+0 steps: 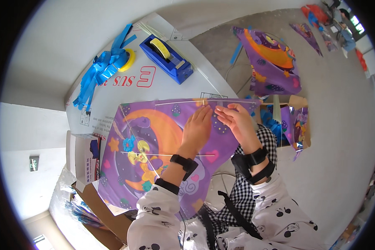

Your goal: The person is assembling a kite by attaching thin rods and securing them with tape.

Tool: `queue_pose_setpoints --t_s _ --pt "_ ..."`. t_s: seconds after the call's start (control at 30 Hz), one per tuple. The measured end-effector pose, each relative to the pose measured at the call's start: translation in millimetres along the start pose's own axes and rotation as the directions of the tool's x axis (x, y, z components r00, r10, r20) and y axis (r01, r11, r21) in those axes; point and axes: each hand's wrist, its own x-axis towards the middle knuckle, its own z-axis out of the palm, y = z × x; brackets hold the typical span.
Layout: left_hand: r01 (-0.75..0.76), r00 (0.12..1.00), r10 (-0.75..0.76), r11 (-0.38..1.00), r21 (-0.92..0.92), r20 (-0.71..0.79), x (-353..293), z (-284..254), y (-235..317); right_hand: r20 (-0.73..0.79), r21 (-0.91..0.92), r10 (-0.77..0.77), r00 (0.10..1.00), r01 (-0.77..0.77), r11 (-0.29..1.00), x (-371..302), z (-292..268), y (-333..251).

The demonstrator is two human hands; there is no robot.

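Both hands press flat, fingers open: left hand [197, 127] and right hand [234, 118] smoothing the purple cartoon-printed plastic kite [154, 154] beneath its thin white spar [183, 102], which runs just beyond the fingertips. This looks like the spar-fixing step; next calls for firm, even pressure along it.

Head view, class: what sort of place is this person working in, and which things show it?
Probably a kite-making workshop. Both hands, left hand and right hand, press on a purple kite; a blue tape dispenser and more kites on the floor lie nearby.
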Motion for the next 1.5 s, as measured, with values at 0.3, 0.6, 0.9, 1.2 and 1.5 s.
queue_pose_setpoints --t_s 0.3,0.6,0.9,1.2,1.5 --pt "-0.121 0.992 0.12 0.992 0.025 0.045 -1 -2 -6 0.097 0.063 0.061 0.993 -0.067 0.996 -2 -2 7" --pt "-0.044 0.993 0.037 0.997 -0.059 -0.112 9 17 -14 0.057 0.022 0.041 0.998 -0.042 0.999 2 -6 11" --pt "0.002 0.996 -0.008 0.998 -0.065 -0.093 11 19 -14 0.039 0.027 0.04 0.998 -0.041 0.999 6 -6 14" --pt "0.012 1.0 -0.014 0.997 -0.079 -0.026 16 15 -10 0.04 0.068 0.069 0.997 -0.072 0.995 10 -8 8" --pt "0.016 1.0 -0.015 0.995 -0.094 0.016 18 11 -9 0.057 0.109 0.105 0.993 -0.111 0.988 14 -11 7"
